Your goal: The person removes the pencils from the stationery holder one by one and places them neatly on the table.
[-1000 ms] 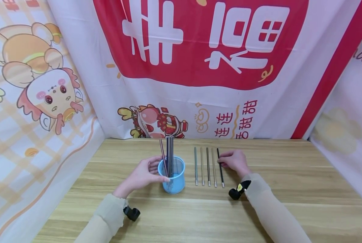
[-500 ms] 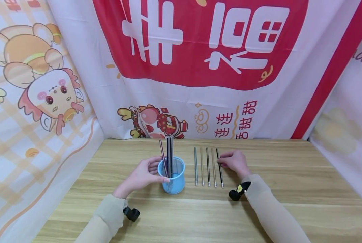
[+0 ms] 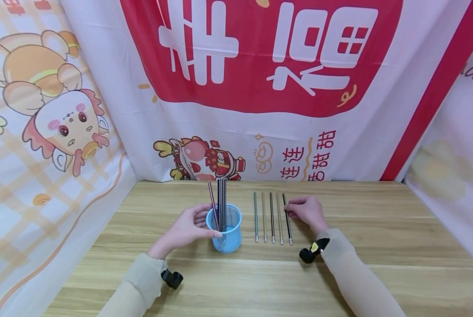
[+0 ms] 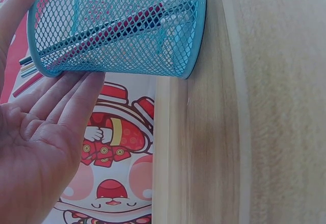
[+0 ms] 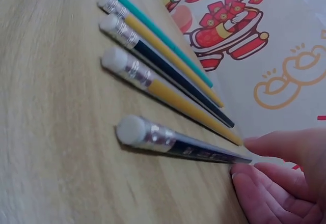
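My left hand (image 3: 189, 226) holds a light blue mesh pen holder (image 3: 232, 241), its thumb at the front and its fingers behind the left side. Inside the holder, several dark pencils (image 3: 222, 202) stand together, and a reddish one (image 3: 212, 200) leans left. In the left wrist view the fingers (image 4: 79, 99) touch the mesh close to the rim. My right hand (image 3: 308, 211) pinches the far end of a black pencil (image 5: 204, 154) lying on the table, thumb and fingertips on either side. This pencil is the rightmost of a row, eraser ends toward me.
Left of the black pencil lie a yellow pencil (image 5: 178, 102), a dark pencil (image 5: 173, 67), another yellow pencil (image 5: 163, 46) and a green pencil (image 5: 158, 28), roughly parallel. The wooden table (image 3: 256, 286) ends at a printed cloth backdrop (image 3: 220, 119).
The right hand and wrist have shifted very slightly, and the black pencil's far end lies a touch further left than a second ago. The left hand and pen holder stay still.
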Action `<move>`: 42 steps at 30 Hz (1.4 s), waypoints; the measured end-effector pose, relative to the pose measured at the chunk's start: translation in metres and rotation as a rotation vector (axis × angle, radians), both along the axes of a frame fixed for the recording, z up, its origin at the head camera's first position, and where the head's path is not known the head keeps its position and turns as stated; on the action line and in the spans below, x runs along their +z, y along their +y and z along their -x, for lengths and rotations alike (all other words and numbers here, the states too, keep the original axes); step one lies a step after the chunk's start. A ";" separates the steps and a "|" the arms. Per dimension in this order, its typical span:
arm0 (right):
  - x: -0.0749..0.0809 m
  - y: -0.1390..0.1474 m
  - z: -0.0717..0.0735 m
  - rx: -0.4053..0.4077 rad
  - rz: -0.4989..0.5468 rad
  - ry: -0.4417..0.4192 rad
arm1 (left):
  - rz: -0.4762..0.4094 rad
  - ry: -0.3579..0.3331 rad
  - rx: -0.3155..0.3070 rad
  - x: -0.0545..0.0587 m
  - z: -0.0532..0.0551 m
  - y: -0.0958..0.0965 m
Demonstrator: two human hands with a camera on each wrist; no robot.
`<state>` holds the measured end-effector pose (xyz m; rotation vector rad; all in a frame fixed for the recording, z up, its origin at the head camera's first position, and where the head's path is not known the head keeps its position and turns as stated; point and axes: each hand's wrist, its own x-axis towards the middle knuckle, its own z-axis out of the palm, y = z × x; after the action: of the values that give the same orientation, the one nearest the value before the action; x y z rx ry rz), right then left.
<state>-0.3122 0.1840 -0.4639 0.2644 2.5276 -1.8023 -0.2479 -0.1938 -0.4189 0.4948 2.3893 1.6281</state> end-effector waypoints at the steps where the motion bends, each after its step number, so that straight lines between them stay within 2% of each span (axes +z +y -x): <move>1: 0.001 0.000 -0.001 -0.005 -0.004 -0.002 | -0.001 0.000 0.000 0.000 0.000 0.000; 6: 0.010 0.001 -0.005 -0.023 -0.008 0.018 | -0.003 -0.003 0.001 0.000 0.000 0.000; 13: 0.037 0.000 -0.011 0.010 0.147 0.100 | 0.000 -0.005 0.004 0.000 -0.001 0.000; 20: 0.063 -0.006 -0.016 0.019 0.176 0.142 | -0.012 -0.001 -0.008 0.002 -0.001 0.000; 30: 0.090 -0.028 -0.028 0.048 0.211 0.189 | -0.004 -0.002 -0.001 0.004 -0.002 0.001; 36: 0.094 -0.046 -0.035 0.080 0.207 0.227 | 0.005 0.002 -0.007 0.003 -0.001 0.000; 42: 0.091 -0.067 -0.039 0.137 0.199 0.207 | -0.002 0.003 -0.015 0.004 -0.001 0.001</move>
<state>-0.2729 0.1171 -0.3731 -0.1027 2.3942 -2.1018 -0.2465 -0.1932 -0.4144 0.5147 2.3804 1.6244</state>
